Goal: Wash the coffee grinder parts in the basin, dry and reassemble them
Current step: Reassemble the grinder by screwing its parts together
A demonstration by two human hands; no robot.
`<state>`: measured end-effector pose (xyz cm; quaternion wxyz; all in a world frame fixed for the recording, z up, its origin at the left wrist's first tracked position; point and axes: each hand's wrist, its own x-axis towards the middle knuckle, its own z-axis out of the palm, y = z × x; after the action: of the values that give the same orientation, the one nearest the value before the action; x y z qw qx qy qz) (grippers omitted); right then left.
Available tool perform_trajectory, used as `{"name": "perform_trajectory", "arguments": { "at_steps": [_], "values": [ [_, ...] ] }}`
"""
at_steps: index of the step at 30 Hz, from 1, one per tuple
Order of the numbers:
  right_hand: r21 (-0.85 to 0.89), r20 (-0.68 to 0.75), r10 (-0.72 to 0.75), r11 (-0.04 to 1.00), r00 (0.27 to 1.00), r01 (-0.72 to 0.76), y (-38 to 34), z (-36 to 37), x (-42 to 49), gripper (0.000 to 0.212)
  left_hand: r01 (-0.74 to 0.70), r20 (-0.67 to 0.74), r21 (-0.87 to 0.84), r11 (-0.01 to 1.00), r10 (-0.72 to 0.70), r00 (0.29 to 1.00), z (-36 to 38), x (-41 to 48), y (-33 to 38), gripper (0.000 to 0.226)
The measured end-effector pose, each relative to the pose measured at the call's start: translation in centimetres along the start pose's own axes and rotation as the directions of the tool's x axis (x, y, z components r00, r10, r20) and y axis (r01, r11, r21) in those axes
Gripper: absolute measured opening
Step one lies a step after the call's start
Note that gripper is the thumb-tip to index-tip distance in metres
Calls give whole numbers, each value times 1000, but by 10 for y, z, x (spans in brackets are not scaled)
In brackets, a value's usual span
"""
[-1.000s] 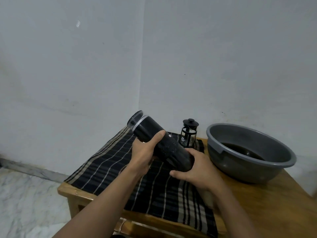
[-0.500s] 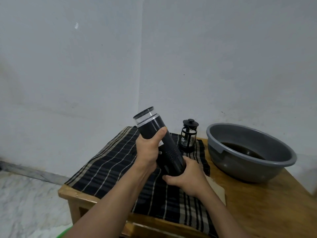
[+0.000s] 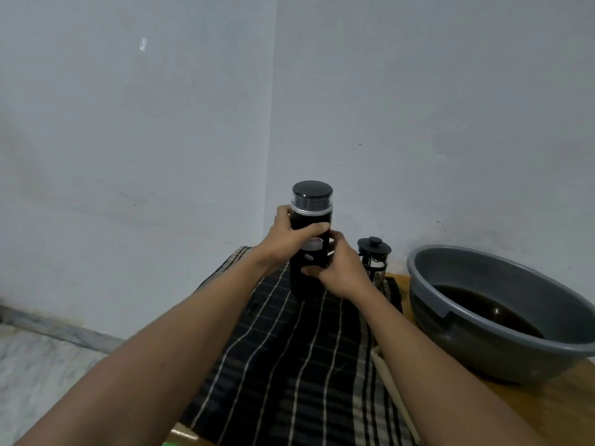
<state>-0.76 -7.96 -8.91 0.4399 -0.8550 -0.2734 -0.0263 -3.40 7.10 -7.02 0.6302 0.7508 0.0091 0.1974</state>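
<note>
On the striped cloth (image 3: 289,365), left hand (image 3: 285,244) and right hand (image 3: 343,268) clasp the upright grinder (image 3: 311,201) (seemingly reassembled); next, release without tipping.

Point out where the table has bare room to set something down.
The near half of the striped cloth, before the grinder and left of the basin, lies bare. Crowded at the back: grinder, French press and basin stand close.
</note>
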Motion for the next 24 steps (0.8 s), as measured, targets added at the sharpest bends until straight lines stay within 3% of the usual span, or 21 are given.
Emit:
{"name": "perform_trajectory", "arguments": {
  "at_steps": [6, 14, 19, 24],
  "values": [
    [-14, -61, 80, 997, 995, -81, 21, 19, 46, 80, -14, -19, 63, 998, 15, 1000, -11, 43, -24, 67],
    [-7, -58, 102, 995, 993, -103, 45, 33, 70, 76, -35, -126, 50, 998, 41, 991, -6, 68, -60, 64],
    [-32, -26, 110, 993, 994, -111, 40, 28, 68, 60, 33, -132, 72, 997, -24, 991, -5, 62, -60, 72],
    [-153, -3, 122, 981, 993, -121, 24, 11, 58, 70, 58, -115, 147, 987, -41, 993, -2, 54, -42, 69]
  ]
}}
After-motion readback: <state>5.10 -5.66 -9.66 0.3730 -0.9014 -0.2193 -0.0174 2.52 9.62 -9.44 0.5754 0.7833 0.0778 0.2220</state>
